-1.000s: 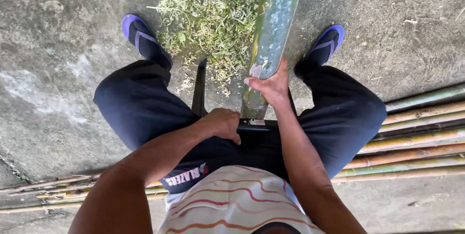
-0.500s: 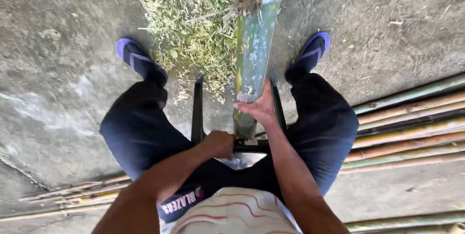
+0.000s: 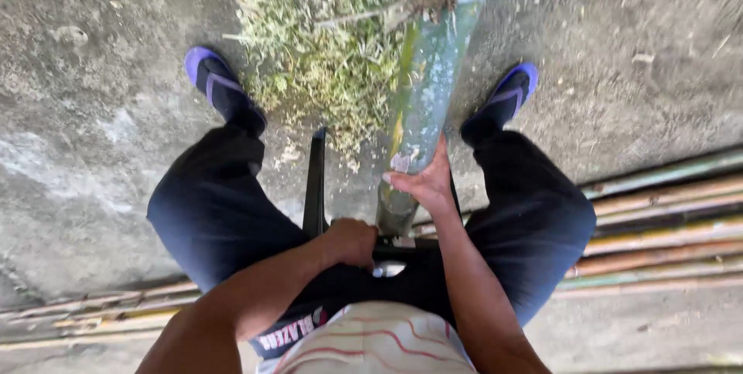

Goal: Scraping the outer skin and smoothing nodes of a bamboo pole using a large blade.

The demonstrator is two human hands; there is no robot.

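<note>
Two hands are working a thick green bamboo pole (image 3: 429, 95) lying on the concrete floor between the person's feet. Right hand (image 3: 422, 182) is pressing flat, fingers apart, on the pole's near end. Left hand (image 3: 350, 242), just beside that end, is clamping shut on a dark metal frame (image 3: 314, 184). Judged step: steadying the pole. Its far end is cut off.

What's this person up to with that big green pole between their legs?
A seated person, seen from above, has a thick green bamboo pole running out between their legs over the concrete ground. The right hand presses on the pole; the left hand is clenched at its near end, by a dark frame. Shavings lie ahead; split bamboo strips lie alongside.
</note>
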